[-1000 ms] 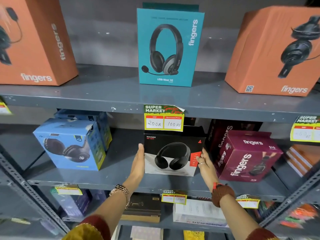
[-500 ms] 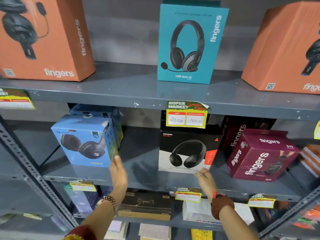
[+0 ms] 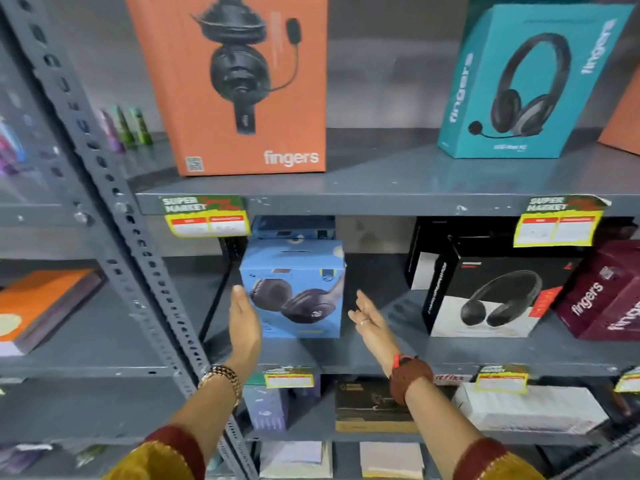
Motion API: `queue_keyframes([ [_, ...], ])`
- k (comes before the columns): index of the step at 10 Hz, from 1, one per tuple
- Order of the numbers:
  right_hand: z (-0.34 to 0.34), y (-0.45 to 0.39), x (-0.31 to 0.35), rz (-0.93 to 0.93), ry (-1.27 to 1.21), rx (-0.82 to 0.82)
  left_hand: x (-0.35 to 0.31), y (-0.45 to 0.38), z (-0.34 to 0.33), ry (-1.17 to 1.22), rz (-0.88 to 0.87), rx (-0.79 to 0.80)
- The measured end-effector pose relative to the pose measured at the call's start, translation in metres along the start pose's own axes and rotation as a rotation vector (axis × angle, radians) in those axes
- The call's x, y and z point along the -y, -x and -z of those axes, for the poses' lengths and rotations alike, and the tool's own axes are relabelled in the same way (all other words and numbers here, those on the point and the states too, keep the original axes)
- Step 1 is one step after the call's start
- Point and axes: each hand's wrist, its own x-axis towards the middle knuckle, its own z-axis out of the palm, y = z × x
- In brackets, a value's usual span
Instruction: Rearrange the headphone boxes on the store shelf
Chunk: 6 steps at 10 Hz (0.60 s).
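**Both hands flanked the blue headphone box on the middle shelf**

A grey perforated steel upright (image 3: 104,188) slanted down the left side, its punched holes running in a line. Right of it, on the painted metal upper shelf (image 3: 398,202), stood a tall matte orange box (image 3: 242,84) printed with a black headset, and further right a teal box (image 3: 526,84), both rectangular card cartons. Yellow paper price tags (image 3: 207,218) hung from the shelf lip.

On the middle shelf (image 3: 346,355) below, the left hand (image 3: 244,323) lay flat and spread against the left face of the blue headphone box (image 3: 294,289), a squarish card carton showing dark ear cups; a metal-link bracelet (image 3: 223,377) circled that wrist. The right hand (image 3: 372,318) hung just beside the box's right face, fingers loosely spread and apart from the card, holding nothing, with a ring on one finger and a dark beaded band (image 3: 408,377) on the wrist. A second blue carton stood behind the first. Further right sat a black-and-white box (image 3: 485,296) with a glossy look, then a maroon box (image 3: 606,292), angled. The frame was blurred.
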Motion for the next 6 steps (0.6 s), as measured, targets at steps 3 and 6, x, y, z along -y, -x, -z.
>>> queue_keyframes([
  [3,-0.050,-0.012,0.015,0.009,-0.065,-0.101,0.006,-0.018,0.028,0.007,0.111,0.264],
  [6,-0.059,0.010,0.014,0.097,0.110,-0.297,-0.018,0.012,0.059,-0.093,-0.265,0.205],
])
